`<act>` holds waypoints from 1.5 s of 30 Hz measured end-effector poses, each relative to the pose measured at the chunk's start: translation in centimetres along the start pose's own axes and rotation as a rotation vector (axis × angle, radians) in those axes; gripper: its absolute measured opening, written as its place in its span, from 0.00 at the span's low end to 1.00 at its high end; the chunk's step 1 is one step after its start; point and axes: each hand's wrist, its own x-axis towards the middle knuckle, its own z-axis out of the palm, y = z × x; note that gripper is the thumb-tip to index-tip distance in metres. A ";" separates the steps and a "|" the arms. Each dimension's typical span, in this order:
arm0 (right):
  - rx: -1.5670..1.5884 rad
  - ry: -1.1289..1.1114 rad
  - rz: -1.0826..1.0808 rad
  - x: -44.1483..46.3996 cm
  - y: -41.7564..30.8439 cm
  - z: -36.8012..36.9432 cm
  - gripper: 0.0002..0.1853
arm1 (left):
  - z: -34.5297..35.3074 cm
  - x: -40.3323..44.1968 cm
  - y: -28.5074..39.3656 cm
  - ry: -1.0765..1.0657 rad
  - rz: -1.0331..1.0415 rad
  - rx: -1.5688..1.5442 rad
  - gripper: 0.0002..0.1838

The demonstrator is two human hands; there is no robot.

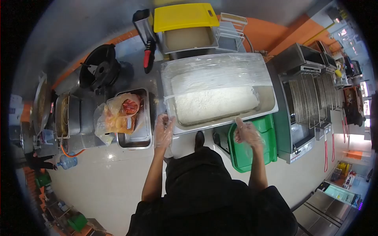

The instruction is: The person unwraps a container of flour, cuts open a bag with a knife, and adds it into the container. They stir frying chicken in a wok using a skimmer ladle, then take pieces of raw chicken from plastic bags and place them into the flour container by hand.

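A large metal pan (271, 103) of white flour (214, 103) stands in front of me, with clear plastic wrap (220, 70) stretched over its far half. My left hand (163, 131), in a clear plastic glove, is at the pan's near left corner, thumb and fingers apart. Also gloved, my right hand (249, 134) is by the near rim, above a green plastic tub (265, 151). Its index finger points up toward the rim while the other fingers curl in. Whatever those curled fingers may hold is hidden.
Left of the pan, a metal tray (146, 137) holds a plastic bag (118, 114) with reddish food. A yellow cutting board (183, 16) partly covers another metal container (189, 39) behind. A black round basin (100, 69) sits back left. Fryer baskets (307, 98) stand right.
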 end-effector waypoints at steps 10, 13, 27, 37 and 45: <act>-0.561 0.062 -0.882 15.1 -14.8 7.0 0.25 | -5.4 -3.7 -0.9 0.001 0.444 -0.013 0.23; -0.632 0.121 -0.871 12.9 -15.5 6.8 0.24 | -7.5 -1.4 3.5 -0.001 0.605 0.160 0.20; -0.313 -0.126 -0.864 23.6 -0.4 3.1 0.10 | 2.7 9.7 3.1 -0.231 0.671 1.132 0.10; -1.227 0.054 -1.415 22.8 -2.4 2.9 0.20 | 3.9 10.0 2.6 -0.158 0.765 1.159 0.23; -1.219 -0.042 -1.534 23.5 -2.7 3.0 0.29 | 4.0 4.8 8.2 -0.278 -0.059 0.154 0.19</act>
